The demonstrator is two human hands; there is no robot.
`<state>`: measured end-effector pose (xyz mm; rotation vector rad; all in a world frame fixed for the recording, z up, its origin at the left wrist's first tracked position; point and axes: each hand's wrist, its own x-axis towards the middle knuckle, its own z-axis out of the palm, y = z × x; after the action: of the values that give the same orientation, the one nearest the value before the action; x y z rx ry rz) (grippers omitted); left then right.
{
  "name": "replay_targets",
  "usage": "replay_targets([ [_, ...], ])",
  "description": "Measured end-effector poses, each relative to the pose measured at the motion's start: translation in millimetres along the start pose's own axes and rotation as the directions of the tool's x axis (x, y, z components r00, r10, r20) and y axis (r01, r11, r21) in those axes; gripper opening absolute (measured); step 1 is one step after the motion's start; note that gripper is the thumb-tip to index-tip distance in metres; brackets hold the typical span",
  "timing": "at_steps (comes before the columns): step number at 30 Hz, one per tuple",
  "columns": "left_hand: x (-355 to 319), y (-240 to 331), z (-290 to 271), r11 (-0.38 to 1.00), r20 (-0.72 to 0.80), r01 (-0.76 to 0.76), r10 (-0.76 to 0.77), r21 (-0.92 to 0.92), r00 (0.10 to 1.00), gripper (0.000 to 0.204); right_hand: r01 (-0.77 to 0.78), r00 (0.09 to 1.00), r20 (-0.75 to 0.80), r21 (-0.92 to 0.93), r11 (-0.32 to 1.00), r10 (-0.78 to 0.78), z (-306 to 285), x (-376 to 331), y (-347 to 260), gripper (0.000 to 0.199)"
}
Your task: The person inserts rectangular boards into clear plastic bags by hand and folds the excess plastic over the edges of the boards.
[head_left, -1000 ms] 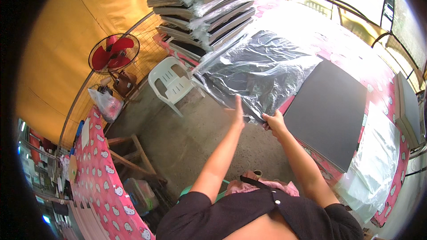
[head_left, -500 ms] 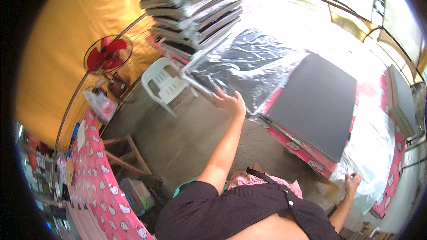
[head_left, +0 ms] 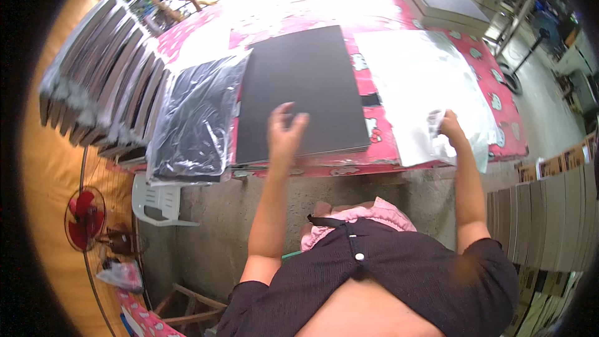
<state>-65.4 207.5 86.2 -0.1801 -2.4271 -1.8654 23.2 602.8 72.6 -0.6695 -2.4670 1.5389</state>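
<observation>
While right hand (head_left: 450, 126) pinches clear plastic sheet (head_left: 419, 81) at its near edge, apparently to lift it, left hand (head_left: 284, 134) hovers fingers spread, loosely curled, over flat black rectangular board (head_left: 299, 81) lying just beyond fingertips on pink-patterned tabletop (head_left: 380, 143).

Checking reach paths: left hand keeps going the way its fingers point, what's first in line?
Likely the bare black board on the table: the open left hand hovers at its near edge, fingers pointing across it. Height above it is unclear.
</observation>
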Motion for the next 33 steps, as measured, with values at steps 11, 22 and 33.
replay_targets([
  [11, -21, 30, 201, 0.850, 0.570, 0.509, -0.355, -0.133, 0.741, 0.067, -0.021, 0.959, 0.278, 0.249, 0.968, -0.050, 7, 1, -8, 0.012],
  [22, -10, -3, 247, 0.602, 0.666, -0.544, 0.028, 0.584, 0.746, 0.058, 0.178, 0.978, 0.018, 0.459, 0.870, -0.210, -63, 100, 3, 0.034],
  [33, 33, 146, 196, 0.786, 0.111, -0.616, 0.618, -0.048, 0.779, 0.115, 0.761, 0.479, 0.768, -0.122, 0.638, -0.425, -58, 25, -189, 0.020],
])
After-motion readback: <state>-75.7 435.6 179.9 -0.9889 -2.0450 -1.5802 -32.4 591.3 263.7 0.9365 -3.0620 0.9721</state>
